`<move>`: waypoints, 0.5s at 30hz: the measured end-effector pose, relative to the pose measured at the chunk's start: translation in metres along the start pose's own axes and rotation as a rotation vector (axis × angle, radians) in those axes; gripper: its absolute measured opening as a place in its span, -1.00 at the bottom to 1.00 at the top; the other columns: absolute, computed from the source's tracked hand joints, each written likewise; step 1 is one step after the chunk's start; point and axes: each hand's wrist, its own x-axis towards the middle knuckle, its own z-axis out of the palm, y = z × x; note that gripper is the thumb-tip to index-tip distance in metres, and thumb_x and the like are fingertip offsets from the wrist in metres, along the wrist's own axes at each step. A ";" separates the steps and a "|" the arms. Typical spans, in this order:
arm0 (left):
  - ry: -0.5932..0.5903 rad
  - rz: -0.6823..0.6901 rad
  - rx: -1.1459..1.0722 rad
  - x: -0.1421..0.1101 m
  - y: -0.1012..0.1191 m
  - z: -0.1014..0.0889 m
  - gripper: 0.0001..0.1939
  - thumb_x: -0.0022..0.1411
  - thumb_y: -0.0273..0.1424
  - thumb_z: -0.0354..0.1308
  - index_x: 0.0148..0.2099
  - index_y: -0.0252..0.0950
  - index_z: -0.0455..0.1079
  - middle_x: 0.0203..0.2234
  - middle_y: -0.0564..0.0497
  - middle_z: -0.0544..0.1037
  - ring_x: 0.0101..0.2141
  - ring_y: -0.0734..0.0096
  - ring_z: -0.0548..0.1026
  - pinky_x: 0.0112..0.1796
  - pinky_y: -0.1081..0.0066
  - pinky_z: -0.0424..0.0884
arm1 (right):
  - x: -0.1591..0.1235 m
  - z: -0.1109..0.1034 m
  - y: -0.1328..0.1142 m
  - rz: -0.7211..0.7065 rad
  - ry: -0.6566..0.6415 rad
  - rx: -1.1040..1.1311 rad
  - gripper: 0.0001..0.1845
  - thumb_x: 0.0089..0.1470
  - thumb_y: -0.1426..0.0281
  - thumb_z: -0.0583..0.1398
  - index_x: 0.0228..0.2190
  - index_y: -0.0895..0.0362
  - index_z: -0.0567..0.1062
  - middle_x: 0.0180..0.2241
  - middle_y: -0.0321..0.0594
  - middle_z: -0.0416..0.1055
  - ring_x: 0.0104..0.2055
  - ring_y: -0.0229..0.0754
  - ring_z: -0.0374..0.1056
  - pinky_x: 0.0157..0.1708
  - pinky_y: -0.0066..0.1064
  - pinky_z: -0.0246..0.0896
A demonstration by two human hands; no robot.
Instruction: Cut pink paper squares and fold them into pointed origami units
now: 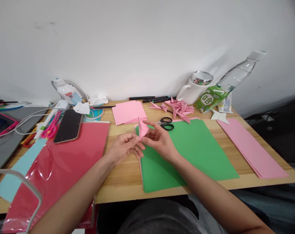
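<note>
Both my hands hold one small folded piece of pink paper (143, 129) above the table. My left hand (124, 146) pinches its lower left corner between thumb and fingers. On the other side, my right hand (159, 139) grips its right edge, with the fingertips partly behind the paper. Under my hands lies a stack of green paper (191, 152). Just beyond it is a stack of pink square sheets (129, 111). A pile of folded pink paper pieces (180, 107) sits to the right, near black-handled scissors (167, 123).
At the back right stand a white mug (195, 87), a green box (209, 99) and a tilted clear bottle (240, 74). Pink strips (252, 148) lie at the right. On the left are a red plastic-covered pack (71, 165), a phone (68, 126) and pink scissors (52, 126).
</note>
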 end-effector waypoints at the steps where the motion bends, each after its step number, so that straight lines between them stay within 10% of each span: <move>1: -0.002 0.000 0.008 0.000 0.000 0.000 -0.61 -0.03 -0.17 0.37 -0.40 -0.41 0.37 -0.56 0.00 0.57 -0.63 0.45 0.53 -0.61 0.53 0.44 | 0.000 0.000 0.000 -0.001 0.002 -0.015 -0.33 -0.20 0.34 0.38 -0.03 0.10 0.31 -0.50 -0.41 0.37 -0.45 -0.31 0.32 -0.37 -0.42 0.25; 15: -0.055 -0.008 0.033 0.002 0.001 -0.005 -0.62 -0.03 -0.17 0.38 -0.45 -0.41 0.40 -0.57 -0.03 0.58 -0.60 0.43 0.54 -0.59 0.54 0.45 | -0.001 0.001 -0.007 0.107 -0.074 0.042 -0.45 -0.23 0.32 0.40 -0.15 0.13 0.40 -0.48 -0.39 0.36 -0.46 -0.33 0.30 -0.36 -0.41 0.25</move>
